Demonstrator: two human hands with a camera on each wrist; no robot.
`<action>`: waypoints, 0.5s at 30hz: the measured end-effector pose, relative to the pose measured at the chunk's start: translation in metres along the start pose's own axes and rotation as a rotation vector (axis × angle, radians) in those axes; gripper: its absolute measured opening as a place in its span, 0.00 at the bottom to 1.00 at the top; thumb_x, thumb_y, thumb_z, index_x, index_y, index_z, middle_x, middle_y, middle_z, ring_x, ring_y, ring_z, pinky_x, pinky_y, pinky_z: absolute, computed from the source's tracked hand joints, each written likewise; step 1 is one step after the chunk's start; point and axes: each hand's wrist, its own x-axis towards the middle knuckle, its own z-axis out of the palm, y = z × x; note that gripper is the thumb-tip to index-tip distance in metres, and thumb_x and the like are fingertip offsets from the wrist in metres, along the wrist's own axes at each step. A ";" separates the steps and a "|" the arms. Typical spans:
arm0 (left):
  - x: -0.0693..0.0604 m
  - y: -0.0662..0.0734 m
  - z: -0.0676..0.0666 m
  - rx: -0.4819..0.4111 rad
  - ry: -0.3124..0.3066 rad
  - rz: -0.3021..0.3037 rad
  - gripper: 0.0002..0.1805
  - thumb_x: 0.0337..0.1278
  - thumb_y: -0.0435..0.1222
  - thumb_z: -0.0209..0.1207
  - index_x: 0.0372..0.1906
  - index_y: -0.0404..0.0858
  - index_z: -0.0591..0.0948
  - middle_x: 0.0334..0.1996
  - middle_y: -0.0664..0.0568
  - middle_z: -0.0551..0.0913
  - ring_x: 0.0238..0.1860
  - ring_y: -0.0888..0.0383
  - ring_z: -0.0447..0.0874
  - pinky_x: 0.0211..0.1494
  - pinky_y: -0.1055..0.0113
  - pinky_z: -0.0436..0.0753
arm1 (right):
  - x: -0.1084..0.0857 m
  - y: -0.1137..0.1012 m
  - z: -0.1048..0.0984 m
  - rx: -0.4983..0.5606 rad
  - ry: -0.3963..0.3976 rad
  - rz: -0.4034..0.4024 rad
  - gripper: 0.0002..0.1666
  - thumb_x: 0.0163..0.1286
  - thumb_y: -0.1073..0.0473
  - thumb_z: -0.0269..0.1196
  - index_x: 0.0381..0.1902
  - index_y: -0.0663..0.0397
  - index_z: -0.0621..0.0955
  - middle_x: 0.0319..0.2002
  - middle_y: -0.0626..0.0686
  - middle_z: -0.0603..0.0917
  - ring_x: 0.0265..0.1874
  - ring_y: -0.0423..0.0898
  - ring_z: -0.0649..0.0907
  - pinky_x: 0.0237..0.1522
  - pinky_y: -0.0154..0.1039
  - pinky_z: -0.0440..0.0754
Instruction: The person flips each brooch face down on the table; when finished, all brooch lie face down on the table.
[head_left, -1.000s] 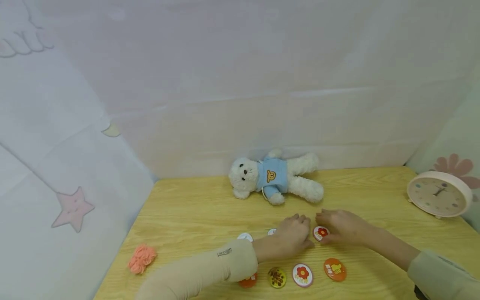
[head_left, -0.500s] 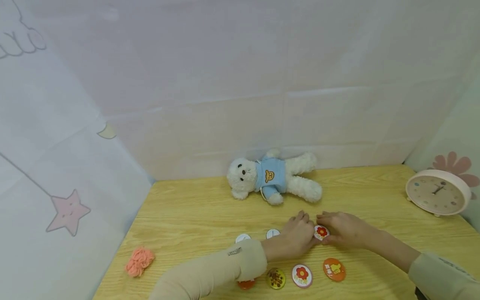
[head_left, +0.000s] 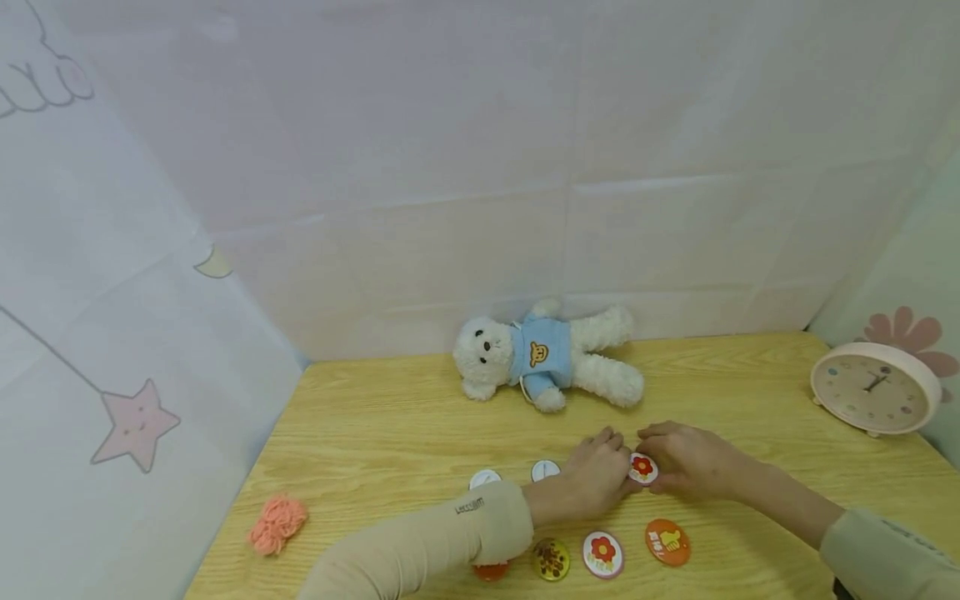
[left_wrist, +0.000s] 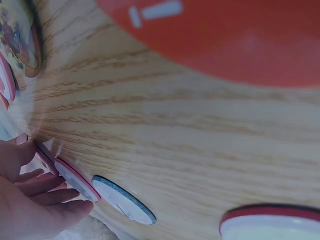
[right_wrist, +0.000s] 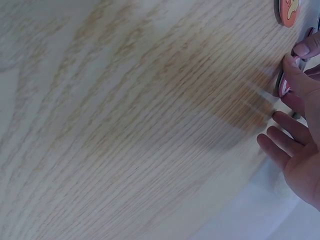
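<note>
A round pin badge with a red flower (head_left: 642,468) is between my two hands, just above the table. My right hand (head_left: 693,460) pinches its right edge with thumb and index finger; the other fingers spread loosely in the right wrist view. My left hand (head_left: 592,479) holds its left side, thumb at the rim. Under the left fingers, a pink-edged badge (left_wrist: 77,180) lies on the table, hidden in the head view. Left of that hand are two badges lying white back up, one nearer (head_left: 546,471) and one farther (head_left: 485,479).
A front row has an orange thumb badge (head_left: 667,542), a flower badge (head_left: 603,555), a yellow badge (head_left: 552,559) and a red-orange badge (head_left: 491,572) partly under the left sleeve. Behind lie a plush bear (head_left: 547,354), a clock (head_left: 876,388) and a coral scrunchie-like bundle (head_left: 277,523).
My left hand has moved right to the flower badge, meeting my right hand there. The badge has tilted slightly. Both white-backed badges show more from behind the left arm.
</note>
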 end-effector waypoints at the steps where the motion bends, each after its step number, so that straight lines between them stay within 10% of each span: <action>1: 0.000 0.000 0.001 0.001 0.007 0.005 0.23 0.66 0.58 0.53 0.50 0.46 0.83 0.51 0.56 0.79 0.62 0.58 0.71 0.59 0.66 0.76 | 0.000 0.000 0.001 -0.004 0.007 0.001 0.23 0.55 0.53 0.75 0.46 0.57 0.84 0.53 0.64 0.80 0.51 0.62 0.80 0.50 0.58 0.79; 9: -0.002 -0.001 0.002 0.039 0.002 0.028 0.24 0.70 0.54 0.48 0.55 0.42 0.80 0.58 0.53 0.77 0.66 0.55 0.68 0.61 0.66 0.74 | 0.001 -0.001 0.003 -0.038 0.026 -0.033 0.23 0.59 0.49 0.72 0.46 0.60 0.84 0.52 0.63 0.81 0.50 0.60 0.81 0.46 0.55 0.81; 15: -0.003 -0.002 0.002 0.034 -0.034 0.025 0.26 0.74 0.53 0.42 0.59 0.41 0.78 0.63 0.52 0.74 0.69 0.55 0.64 0.65 0.66 0.70 | 0.000 0.008 0.009 -0.290 0.150 -0.323 0.19 0.58 0.54 0.72 0.44 0.61 0.86 0.44 0.55 0.86 0.45 0.54 0.83 0.43 0.48 0.83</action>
